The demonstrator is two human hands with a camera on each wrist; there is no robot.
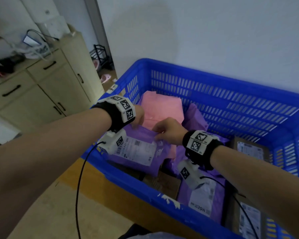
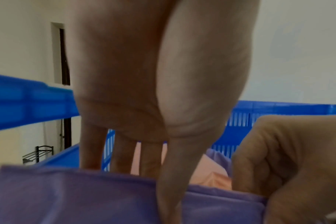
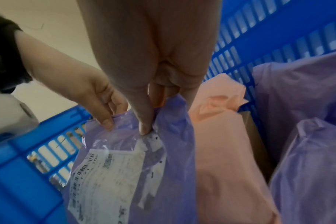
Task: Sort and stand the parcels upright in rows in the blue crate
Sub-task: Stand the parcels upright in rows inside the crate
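The blue crate (image 1: 214,73) holds several parcels. A purple bag parcel (image 1: 138,152) with a white shipping label stands against the crate's near left wall. Both hands pinch its top edge. My left hand (image 1: 137,120) holds the left part, thumb in front and fingers behind. My right hand (image 1: 160,131) holds the right part, and its thumb presses the purple parcel (image 3: 125,166) just above the label. Directly behind it stands a pink bag parcel (image 1: 162,107), also seen beside it as the pink parcel (image 3: 230,166) in the right wrist view.
More purple bag parcels (image 1: 195,118) (image 1: 204,195) lie to the right. Brown cardboard boxes (image 1: 248,147) (image 1: 245,216) (image 1: 167,183) sit along the right and near sides. The crate stands before a white wall. A beige cabinet (image 1: 41,87) is at the left.
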